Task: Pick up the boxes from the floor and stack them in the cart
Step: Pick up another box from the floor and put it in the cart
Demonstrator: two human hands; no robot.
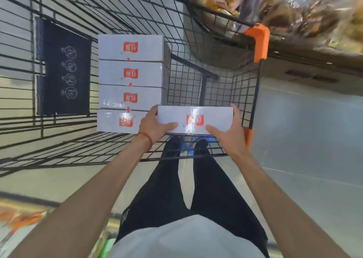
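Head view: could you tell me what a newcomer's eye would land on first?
First, the white box with a red label, gripped at its ends by the left hand and right hand at centre frame. Left of it, four matching boxes are lined up inside the black wire cart, whose orange corner stands out upper right.

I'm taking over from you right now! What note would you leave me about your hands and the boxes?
Left hand: grips the left end of the held box.
Right hand: grips its right end.
Things: the held box is at the near end of the cart, just right of the row of four boxes already inside.
Done: four boxes are in the cart.
Left: set this fifth one down beside them. No boxes on the floor show in this view, so look around for more.
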